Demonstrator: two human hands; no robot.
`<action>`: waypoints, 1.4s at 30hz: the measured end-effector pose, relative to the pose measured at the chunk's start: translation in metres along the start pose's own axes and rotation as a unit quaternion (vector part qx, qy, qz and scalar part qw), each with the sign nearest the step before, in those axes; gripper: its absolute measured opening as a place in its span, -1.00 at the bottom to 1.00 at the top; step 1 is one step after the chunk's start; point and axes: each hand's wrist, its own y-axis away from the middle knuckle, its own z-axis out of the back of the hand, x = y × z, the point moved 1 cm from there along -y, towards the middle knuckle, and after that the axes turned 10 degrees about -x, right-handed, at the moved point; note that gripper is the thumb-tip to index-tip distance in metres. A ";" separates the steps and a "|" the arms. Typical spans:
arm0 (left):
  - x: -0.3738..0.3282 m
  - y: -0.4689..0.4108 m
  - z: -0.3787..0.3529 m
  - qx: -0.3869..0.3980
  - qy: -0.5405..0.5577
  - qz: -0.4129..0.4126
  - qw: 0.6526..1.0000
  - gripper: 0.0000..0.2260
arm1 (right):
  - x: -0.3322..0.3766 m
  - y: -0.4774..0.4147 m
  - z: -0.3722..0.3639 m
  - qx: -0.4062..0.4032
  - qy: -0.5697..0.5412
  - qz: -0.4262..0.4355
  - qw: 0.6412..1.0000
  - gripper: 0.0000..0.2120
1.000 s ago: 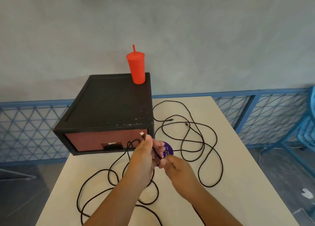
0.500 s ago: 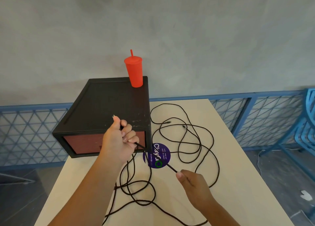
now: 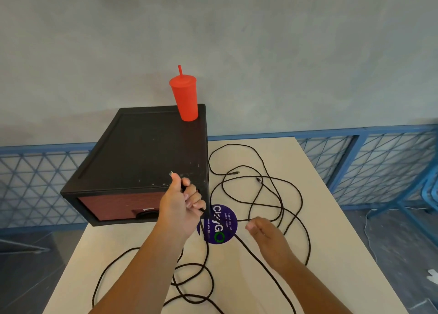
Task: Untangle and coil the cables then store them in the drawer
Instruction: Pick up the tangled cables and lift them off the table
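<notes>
Long black cables [image 3: 272, 195] lie in tangled loops over the beige table [image 3: 331, 254]. My left hand [image 3: 181, 206] is raised in front of the drawer box and is shut on one cable end; its small plug sticks up above my thumb. That cable runs down from my fist toward my right hand [image 3: 267, 238], which hovers just over the table with its fingers loosely curled beside the strand. The black drawer box [image 3: 142, 157] stands at the table's back left, its reddish drawer front [image 3: 113, 207] closed.
A red tumbler with a straw [image 3: 184, 98] stands on the box's back right corner. A round purple sticker [image 3: 219, 223] is on the table between my hands. A blue lattice railing [image 3: 379, 162] runs behind the table, and a grey wall rises beyond it.
My hands have separated: the left lifted the cable end up and left in front of the box, while the right slid along the strand to the right and loosened its grip.
</notes>
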 end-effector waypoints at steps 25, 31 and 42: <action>0.028 -0.066 -0.032 0.025 -0.100 0.017 0.995 -0.73 | -0.090 -0.179 0.010 -0.019 0.217 -0.201 0.955 -0.55; 0.030 -0.064 -0.029 0.028 -0.109 0.031 0.993 -0.73 | -0.099 -0.173 0.008 -0.019 0.199 -0.224 0.954 -0.58; 0.028 -0.042 -0.023 0.026 -0.100 0.040 0.994 -0.72 | -0.010 -0.123 0.025 -0.097 -0.129 -0.181 0.970 -0.85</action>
